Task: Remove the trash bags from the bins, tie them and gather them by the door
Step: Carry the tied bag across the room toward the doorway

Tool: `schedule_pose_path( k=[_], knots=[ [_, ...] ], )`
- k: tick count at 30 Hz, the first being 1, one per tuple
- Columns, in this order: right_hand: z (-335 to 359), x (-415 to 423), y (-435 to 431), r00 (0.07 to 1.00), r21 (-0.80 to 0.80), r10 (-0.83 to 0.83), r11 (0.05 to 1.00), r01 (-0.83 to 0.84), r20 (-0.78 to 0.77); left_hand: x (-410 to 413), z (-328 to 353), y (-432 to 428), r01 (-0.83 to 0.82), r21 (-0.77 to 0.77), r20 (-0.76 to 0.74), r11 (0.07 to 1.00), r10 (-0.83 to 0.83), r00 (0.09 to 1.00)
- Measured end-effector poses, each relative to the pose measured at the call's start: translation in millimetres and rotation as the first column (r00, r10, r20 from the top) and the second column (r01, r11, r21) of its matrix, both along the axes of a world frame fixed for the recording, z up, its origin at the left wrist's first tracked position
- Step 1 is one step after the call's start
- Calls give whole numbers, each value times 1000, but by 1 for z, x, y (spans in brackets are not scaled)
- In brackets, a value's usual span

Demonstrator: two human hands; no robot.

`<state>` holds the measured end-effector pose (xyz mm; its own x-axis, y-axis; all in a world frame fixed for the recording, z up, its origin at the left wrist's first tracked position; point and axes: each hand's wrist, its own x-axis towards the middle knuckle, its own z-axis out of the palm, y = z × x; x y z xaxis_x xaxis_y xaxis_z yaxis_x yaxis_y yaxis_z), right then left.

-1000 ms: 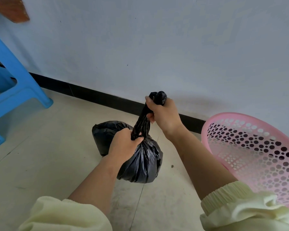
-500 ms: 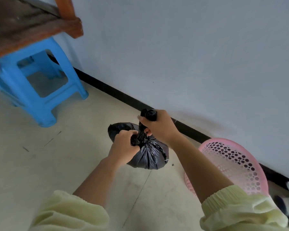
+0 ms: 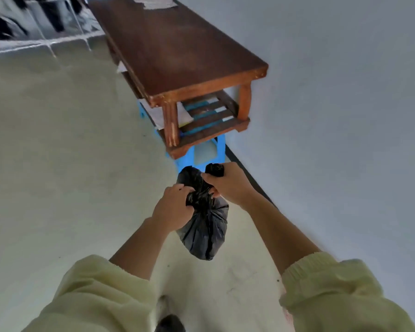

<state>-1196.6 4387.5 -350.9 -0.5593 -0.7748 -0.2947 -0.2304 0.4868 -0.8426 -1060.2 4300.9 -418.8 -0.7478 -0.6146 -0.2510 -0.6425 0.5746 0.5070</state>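
A full black trash bag (image 3: 205, 232) hangs in the air in front of me, above the pale floor. My left hand (image 3: 173, 207) grips the bag's twisted neck from the left. My right hand (image 3: 228, 182) holds the upper end of the neck, whose black tip sticks out past the fist at the top. The two hands sit close together, almost touching. The pink bin is out of view.
A brown wooden table (image 3: 177, 51) with a slatted lower shelf stands ahead against the white wall (image 3: 333, 116). A blue plastic stool (image 3: 201, 154) sits under its near end. Pale floor (image 3: 58, 164) stretches to the left. Blurred dark and white things lie far left at the top.
The view has swung left and up: the pink bin has left the frame and the wooden table now shows fully. The bag is off the floor, and my hands have drawn closer together.
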Motion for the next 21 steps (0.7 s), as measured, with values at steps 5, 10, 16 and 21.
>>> schedule_pose_path(
  k=[5,10,16,21],
  knots=[
    [75,58,-84,992,-55,126,991,-125,1,75,68,-61,-227,-60,-26,972,226,974],
    [119,119,-185,969,-79,248,966,-247,8,152,107,-137,-382,-98,-41,919,380,924],
    [136,187,-289,958,-122,276,956,-266,79,229,141,-229,-481,-129,-11,867,484,875],
    [153,233,-395,936,-196,337,929,-313,105,279,156,-317,-557,-136,-26,819,559,828]
  ],
)
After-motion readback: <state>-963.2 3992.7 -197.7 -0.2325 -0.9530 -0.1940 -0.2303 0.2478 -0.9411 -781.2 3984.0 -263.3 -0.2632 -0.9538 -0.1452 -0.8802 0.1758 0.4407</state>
